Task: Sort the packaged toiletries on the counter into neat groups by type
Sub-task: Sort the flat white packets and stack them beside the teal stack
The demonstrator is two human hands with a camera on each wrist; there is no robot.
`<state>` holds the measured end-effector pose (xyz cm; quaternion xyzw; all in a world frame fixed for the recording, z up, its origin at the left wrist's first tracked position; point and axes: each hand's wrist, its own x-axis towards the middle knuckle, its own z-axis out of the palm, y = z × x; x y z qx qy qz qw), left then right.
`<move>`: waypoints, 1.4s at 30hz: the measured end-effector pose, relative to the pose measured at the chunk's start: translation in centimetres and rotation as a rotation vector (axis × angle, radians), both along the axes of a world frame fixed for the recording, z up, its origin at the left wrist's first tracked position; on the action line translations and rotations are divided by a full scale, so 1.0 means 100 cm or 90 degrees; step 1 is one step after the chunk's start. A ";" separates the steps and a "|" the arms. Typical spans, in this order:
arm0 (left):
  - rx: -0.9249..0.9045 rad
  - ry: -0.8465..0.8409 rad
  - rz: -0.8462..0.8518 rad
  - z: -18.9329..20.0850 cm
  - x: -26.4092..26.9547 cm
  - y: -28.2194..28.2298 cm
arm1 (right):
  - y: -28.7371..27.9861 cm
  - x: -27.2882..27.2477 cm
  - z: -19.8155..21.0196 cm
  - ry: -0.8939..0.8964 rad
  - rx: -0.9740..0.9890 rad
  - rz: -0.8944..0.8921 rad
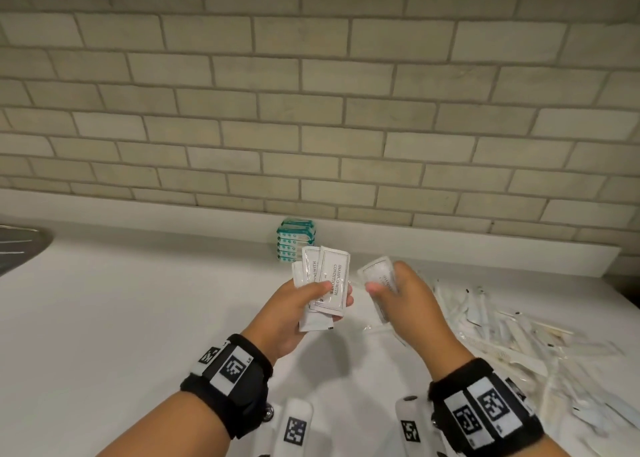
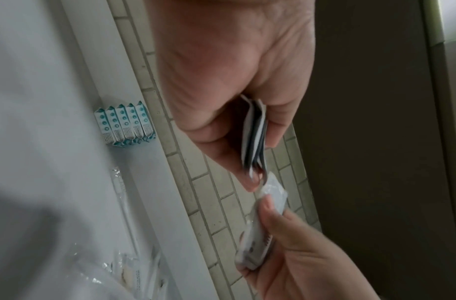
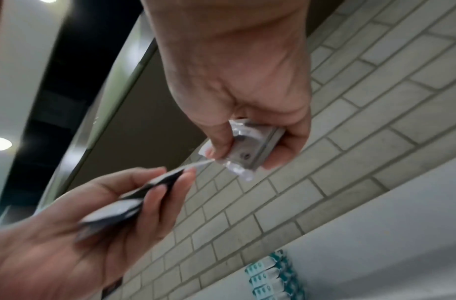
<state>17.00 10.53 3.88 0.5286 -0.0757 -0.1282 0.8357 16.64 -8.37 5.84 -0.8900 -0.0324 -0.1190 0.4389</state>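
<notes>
My left hand (image 1: 289, 318) and right hand (image 1: 412, 304) are bare, each wrist wrapped in a black strap bearing white square-coded marker tags, with white coded camera housings and metal screws beneath.

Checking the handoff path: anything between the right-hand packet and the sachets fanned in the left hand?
Nothing visible. The right hand holds the clear packet beside the sachets in the left hand, with only open air between them above the counter. The teal stack sits further back.

Sink (image 1: 20, 248) cut off at left; right-hand packet (image 1: 379, 276) lettering blurred
</notes>
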 end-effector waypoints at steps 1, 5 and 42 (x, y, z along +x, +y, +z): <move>-0.001 0.001 -0.001 0.001 0.001 0.003 | -0.001 0.001 0.002 0.018 0.106 -0.002; -0.012 -0.023 -0.006 0.005 0.000 0.009 | 0.014 0.002 0.008 0.127 0.495 0.117; 0.456 -0.049 -0.022 0.008 0.010 0.062 | 0.026 0.002 0.042 0.011 -0.143 0.193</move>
